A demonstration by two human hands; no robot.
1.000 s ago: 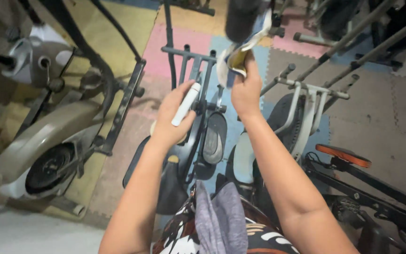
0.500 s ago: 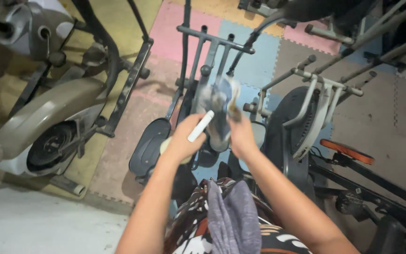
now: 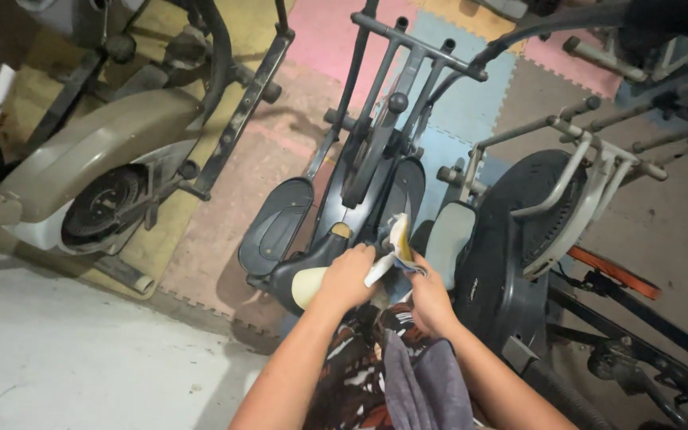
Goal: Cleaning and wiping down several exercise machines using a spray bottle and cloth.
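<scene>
In the head view, the left hand point(image 3: 349, 277) is sitting just below centre, fingers curling around a white bottle point(image 3: 378, 271) that is slanting up toward 2 o'clock. The right hand point(image 3: 430, 296) is lying just beside it at 3 o'clock, fingers closing on a yellowish cloth point(image 3: 399, 241), which is rising from the hand toward 11 o'clock and touching the bottle's tip. Both hands are hovering over the rear of a dark elliptical trainer point(image 3: 376, 159), whose frame is running up toward 12 o'clock. Its left pedal point(image 3: 275, 226) is lying at 10 o'clock from the left hand; the right pedal point(image 3: 447, 243) is sitting at 1 o'clock from the right hand. A grey towel point(image 3: 424, 382) is hanging at 6 o'clock, below both hands. A beige exercise bike point(image 3: 89, 159) is standing well apart at 9 o'clock, and a black-wheeled machine point(image 3: 535, 215) is standing near at 3 o'clock. Coloured foam mats point(image 3: 336, 40) are covering the floor at 12 o'clock.
</scene>
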